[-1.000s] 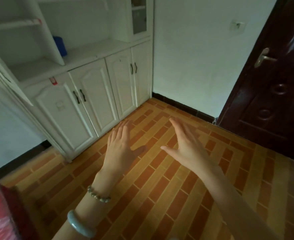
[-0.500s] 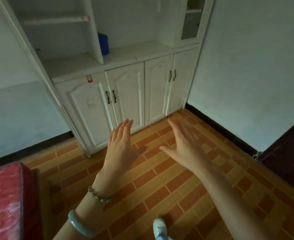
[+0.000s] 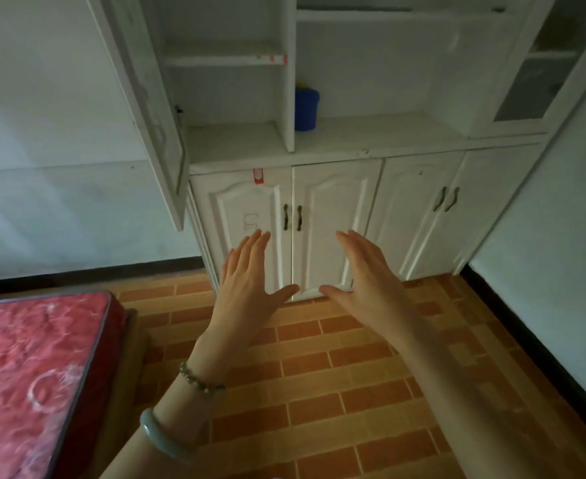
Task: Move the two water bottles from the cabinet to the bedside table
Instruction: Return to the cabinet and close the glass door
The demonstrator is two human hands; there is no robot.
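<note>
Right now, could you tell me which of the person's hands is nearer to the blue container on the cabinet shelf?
The left hand, slightly. It hovers open, below and a little left of the blue container; the right hand hovers open, below and further to its right.

red mattress [image 3: 32,371], blue container [image 3: 307,108], tiled floor [image 3: 336,392]

Dim, bluish, even light; soft faint shadows; no glare; cabinet [image 3: 336,209] beyond the fingertips [image 3: 262,235] slightly soft; straight edges bow toward the corners; mild blur throughout.
</note>
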